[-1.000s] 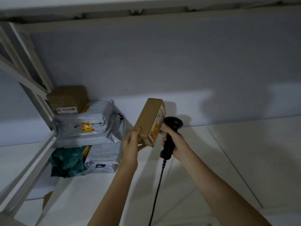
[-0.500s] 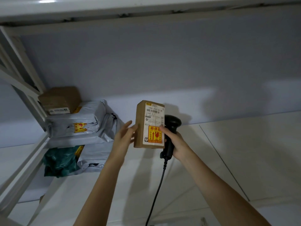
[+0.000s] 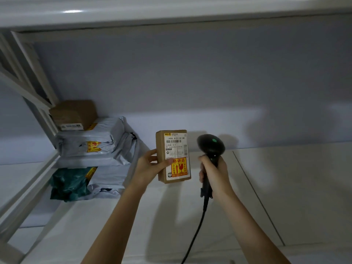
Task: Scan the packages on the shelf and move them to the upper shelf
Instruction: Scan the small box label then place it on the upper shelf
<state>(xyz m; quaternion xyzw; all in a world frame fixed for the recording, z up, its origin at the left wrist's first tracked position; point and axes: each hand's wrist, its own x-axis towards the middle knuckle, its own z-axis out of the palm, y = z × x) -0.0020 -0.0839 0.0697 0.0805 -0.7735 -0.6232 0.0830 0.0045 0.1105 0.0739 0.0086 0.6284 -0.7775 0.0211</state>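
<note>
left hand [image 3: 150,166]: you grip the upright box [image 3: 172,156] mid-frame, label facing you.
right hand [image 3: 214,173]: wrapped round the scanner [image 3: 210,147] at 3 o'clock of it.
room: bare shelf [image 3: 285,187] at 3 o'clock.
obstacles: stacked parcels [image 3: 89,147] at 9 o'clock.

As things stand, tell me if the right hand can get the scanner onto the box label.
Probably yes: the right hand holds the scanner beside the box, whose label faces out, nothing between them.

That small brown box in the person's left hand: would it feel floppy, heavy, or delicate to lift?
Probably stiff: the small brown box keeps crisp, square cardboard edges. Likely light, since the left hand holds it up alone by one side. Possibly delicate: its yellow sticker shows a broken-glass fragile symbol.
</note>
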